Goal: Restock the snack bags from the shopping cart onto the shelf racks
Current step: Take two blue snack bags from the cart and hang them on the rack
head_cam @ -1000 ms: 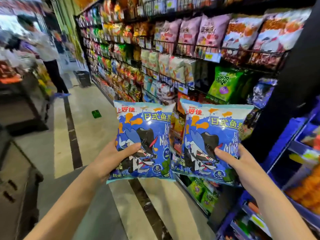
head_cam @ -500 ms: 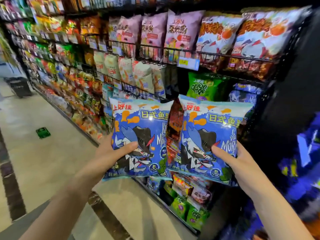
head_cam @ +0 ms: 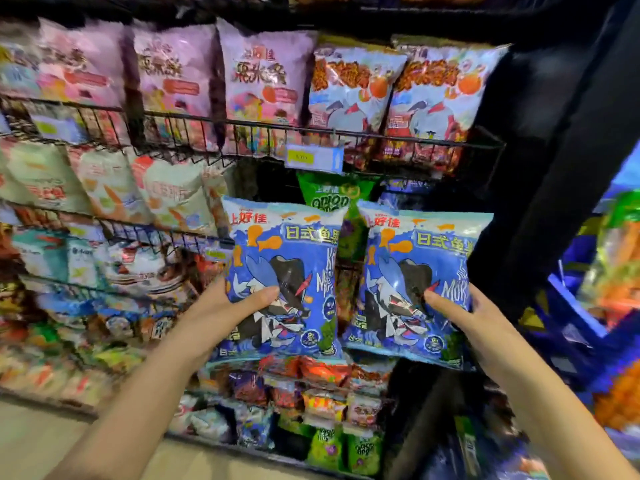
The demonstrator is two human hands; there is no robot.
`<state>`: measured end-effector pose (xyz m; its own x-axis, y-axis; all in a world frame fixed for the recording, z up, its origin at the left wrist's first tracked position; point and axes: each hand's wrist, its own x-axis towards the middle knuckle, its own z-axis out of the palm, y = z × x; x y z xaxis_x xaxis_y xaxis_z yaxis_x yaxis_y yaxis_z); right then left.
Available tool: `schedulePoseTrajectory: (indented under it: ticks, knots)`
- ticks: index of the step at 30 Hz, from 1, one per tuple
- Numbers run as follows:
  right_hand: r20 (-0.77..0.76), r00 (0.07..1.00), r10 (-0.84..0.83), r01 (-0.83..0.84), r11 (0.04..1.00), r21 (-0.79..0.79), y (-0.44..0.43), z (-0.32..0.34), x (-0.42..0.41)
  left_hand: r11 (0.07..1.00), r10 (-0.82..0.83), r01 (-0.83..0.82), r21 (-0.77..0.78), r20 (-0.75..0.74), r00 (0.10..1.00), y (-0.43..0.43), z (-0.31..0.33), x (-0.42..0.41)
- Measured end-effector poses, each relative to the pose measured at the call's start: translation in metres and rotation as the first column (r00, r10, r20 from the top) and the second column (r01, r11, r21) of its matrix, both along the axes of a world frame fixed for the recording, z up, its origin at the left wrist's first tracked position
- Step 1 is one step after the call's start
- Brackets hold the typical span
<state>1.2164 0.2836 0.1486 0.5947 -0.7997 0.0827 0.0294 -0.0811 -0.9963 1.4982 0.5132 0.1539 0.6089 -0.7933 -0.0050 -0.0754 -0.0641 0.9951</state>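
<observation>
Each hand grips one blue snack bag, upright before the racks: left hand [head_cam: 221, 306] on the left bag [head_cam: 284, 271], right hand [head_cam: 464, 317] on the right bag [head_cam: 415, 278]. Fingers behind are hidden. A green bag [head_cam: 329, 199] peeks out between them; the shelves [head_cam: 242, 126] at the left are blurred.

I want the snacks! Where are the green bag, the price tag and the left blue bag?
green bag [head_cam: 331, 197]: head view, top of its front.
price tag [head_cam: 314, 158]: head view, its middle.
left blue bag [head_cam: 289, 271]: head view, its front picture.
</observation>
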Motion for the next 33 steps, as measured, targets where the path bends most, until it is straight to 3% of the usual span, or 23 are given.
schedulePoseTrajectory:
  ticks: [8,23,27,33]
  knots:
    - [-0.038,0.992,-0.120,0.119,0.992,-0.034,-0.038,0.002,0.023,0.994,-0.113,0.113,-0.002,0.026,0.993,-0.063,0.005,0.038]
    - [-0.086,0.987,-0.139,0.142,0.989,0.029,-0.085,0.001,0.062,0.991,-0.134,0.133,-0.032,-0.023,0.991,-0.099,-0.007,0.071]
    - [-0.119,0.964,-0.239,0.246,0.968,0.045,-0.105,0.011,0.070,0.983,-0.181,0.180,-0.032,-0.032,0.983,-0.105,-0.004,0.082]
    - [-0.040,0.984,-0.175,0.178,0.978,0.112,-0.130,0.023,0.080,0.976,-0.216,0.214,-0.042,-0.047,0.975,-0.110,-0.002,0.087]
